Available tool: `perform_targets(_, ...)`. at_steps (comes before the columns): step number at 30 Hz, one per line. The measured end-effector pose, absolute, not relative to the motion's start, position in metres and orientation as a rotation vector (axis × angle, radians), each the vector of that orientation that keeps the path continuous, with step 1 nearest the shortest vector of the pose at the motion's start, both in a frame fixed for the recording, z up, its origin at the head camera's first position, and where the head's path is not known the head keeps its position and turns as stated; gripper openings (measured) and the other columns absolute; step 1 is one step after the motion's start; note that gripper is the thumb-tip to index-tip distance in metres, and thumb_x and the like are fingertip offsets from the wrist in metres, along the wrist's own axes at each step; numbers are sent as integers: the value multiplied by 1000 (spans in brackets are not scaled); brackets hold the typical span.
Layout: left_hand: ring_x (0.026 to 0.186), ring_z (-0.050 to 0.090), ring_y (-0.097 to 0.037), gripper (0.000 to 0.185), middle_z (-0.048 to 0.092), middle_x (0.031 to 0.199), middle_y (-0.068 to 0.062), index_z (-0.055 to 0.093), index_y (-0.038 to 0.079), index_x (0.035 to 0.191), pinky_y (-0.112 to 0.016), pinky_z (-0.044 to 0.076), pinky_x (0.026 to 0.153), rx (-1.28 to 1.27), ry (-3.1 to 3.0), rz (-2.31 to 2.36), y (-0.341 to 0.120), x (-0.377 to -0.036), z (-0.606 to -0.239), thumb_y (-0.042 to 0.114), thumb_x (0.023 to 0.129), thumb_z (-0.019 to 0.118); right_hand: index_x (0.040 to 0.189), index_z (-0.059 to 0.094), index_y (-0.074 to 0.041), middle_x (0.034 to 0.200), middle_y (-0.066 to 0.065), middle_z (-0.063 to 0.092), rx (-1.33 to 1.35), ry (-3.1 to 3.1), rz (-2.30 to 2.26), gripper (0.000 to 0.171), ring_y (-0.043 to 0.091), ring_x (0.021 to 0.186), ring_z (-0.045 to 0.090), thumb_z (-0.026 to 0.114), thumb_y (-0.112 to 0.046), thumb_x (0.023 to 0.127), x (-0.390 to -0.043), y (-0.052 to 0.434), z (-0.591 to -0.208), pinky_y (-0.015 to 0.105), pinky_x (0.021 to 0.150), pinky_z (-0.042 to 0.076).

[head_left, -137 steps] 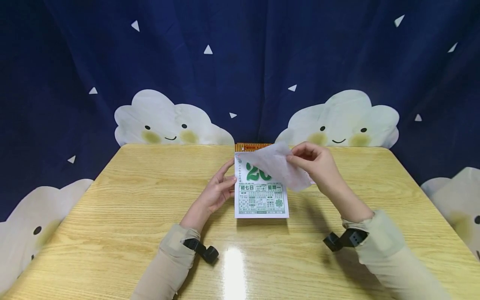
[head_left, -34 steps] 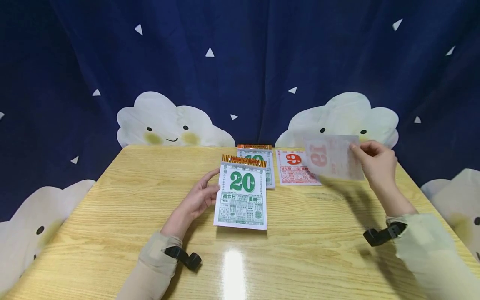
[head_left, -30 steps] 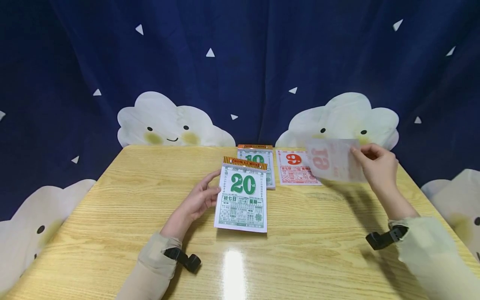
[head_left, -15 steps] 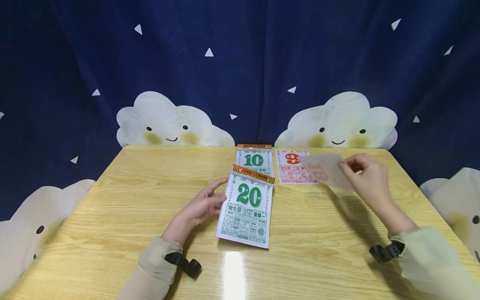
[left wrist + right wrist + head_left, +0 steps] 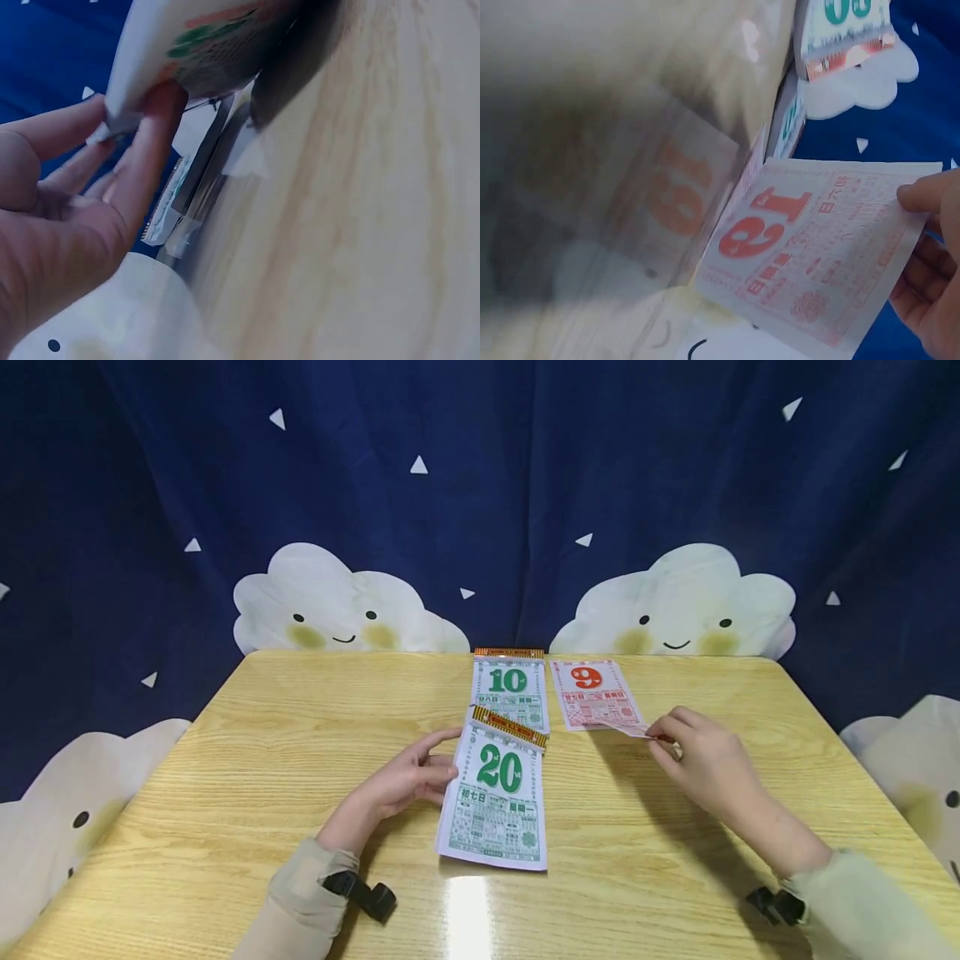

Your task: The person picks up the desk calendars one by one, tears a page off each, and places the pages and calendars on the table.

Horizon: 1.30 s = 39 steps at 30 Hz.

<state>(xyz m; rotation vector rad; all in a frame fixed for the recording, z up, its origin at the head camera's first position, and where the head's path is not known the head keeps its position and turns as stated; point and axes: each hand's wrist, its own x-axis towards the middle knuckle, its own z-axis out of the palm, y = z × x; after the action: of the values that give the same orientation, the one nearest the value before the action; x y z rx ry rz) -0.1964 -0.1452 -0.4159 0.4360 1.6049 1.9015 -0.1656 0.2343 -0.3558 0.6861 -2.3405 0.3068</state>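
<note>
My left hand (image 5: 408,777) grips the left edge of a tear-off calendar (image 5: 495,814), which is tilted above the table and shows a green 20. The left wrist view has the thumb and fingers (image 5: 142,165) at the pad's edge. My right hand (image 5: 705,768) pinches a loose calendar page by one end. In the head view this page (image 5: 628,727) is almost edge-on, just in front of a flat page (image 5: 596,697) with a red 9. The right wrist view shows a red 19 on the held page (image 5: 795,247).
A second tear-off calendar (image 5: 510,685) with a green 10 lies at the table's back edge, partly covered by the held one in the head view. The wooden table (image 5: 225,793) meets a dark blue curtain (image 5: 480,485) with printed clouds.
The page being lifted off the calendar earlier is now separate, carried right and lowered toward the red 9 page. The left hand has brought the calendar nearer, uncovering the green 10.
</note>
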Motion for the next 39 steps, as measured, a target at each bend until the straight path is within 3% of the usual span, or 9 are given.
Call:
perform_targets(11,69,63,-19,58,59,91,-14,33,2,135,-37,56,65,283,1939,1693,-134,-189,-411,-2,81,53,72,58,-8,71,2,55,971,-2313,127,11,20,62,54,67,-10,66,-139,212,-375,37,55,46)
perform_targets(23,61,61,-20,53,56,80,-15,39,-7,127,-34,56,60,120,2142,1593,-120,-183,-405,-7,75,53,69,57,-14,66,-6,51,960,-2455,129,18,10,59,51,74,-13,62,-126,198,-397,29,53,46)
perform_targets(30,62,61,-20,49,56,79,-16,39,-11,125,-35,56,61,94,2137,1638,-114,-184,-405,-8,78,53,71,58,-19,66,-14,45,882,-2652,184,19,0,59,41,76,-22,65,-115,192,-400,21,51,41)
perform_targets(39,62,62,-20,48,57,79,-16,39,-11,126,-35,56,61,82,2165,1611,-111,-193,-406,-8,80,53,71,57,-24,68,-15,45,851,-2802,260,18,1,62,40,75,-25,68,-110,190,-400,19,50,36)
